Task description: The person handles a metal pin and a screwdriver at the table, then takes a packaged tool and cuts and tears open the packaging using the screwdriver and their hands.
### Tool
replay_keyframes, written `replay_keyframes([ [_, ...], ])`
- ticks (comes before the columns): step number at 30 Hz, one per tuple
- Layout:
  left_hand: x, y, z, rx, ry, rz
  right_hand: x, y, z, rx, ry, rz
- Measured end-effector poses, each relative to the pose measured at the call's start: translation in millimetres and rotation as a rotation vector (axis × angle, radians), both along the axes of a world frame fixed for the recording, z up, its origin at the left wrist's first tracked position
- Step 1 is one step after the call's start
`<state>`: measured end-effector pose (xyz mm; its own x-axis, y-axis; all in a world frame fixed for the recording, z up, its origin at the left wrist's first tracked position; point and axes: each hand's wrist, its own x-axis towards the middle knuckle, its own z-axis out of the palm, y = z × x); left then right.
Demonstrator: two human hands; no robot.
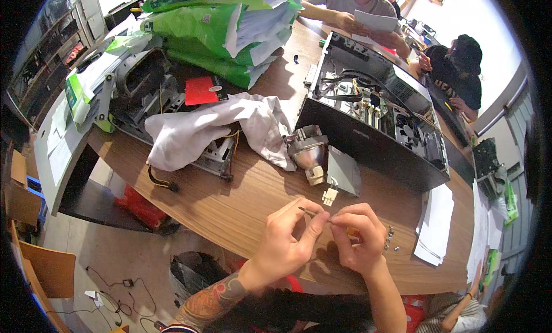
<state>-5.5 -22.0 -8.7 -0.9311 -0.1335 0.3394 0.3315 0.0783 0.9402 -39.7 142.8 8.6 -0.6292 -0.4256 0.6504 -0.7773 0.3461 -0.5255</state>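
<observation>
Near the front edge of the table, my left hand [290, 235] pinches a thin, dark, pointed rod [309, 211] between thumb and fingers; its exact kind I cannot make out. My right hand [361, 236] is closed too, its fingertips meeting the left ones at the rod's other end. Something small and yellowish shows partly inside the right fingers. Just beyond the fingertips is a white plastic connector [329, 196]. Farther off lies a lamp with a glass reflector [309, 152], beside a grey flat metal piece [344, 171].
An opened black computer case [368, 129] stands behind. Small screws [390, 235] lie right of my hand, near white papers [434, 224]. To the left are a white cloth [221, 129], metal parts [218, 154] and green-wrapped packs [207, 39]. Two people sit across the table.
</observation>
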Motion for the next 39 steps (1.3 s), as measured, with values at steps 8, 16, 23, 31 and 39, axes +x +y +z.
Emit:
replay_keyframes([
  [8,2,-1,6,-0.033,0.042,-0.042,1,1,-1,-0.014,-0.044,-0.005],
  [16,1,0,3,-0.039,0.055,-0.024,3,-1,4,-0.031,-0.152,-0.001],
  [23,2,-1,5,-0.089,0.091,-0.004,4,-1,0,-0.049,-0.267,-0.015],
  [31,1,-1,7,-0.055,0.086,0.014,1,4,7,-0.048,-0.269,0.012],
  [39,4,-3,12,-0.049,-0.018,-0.007,0,8,12,-0.081,-0.433,0.038],
])
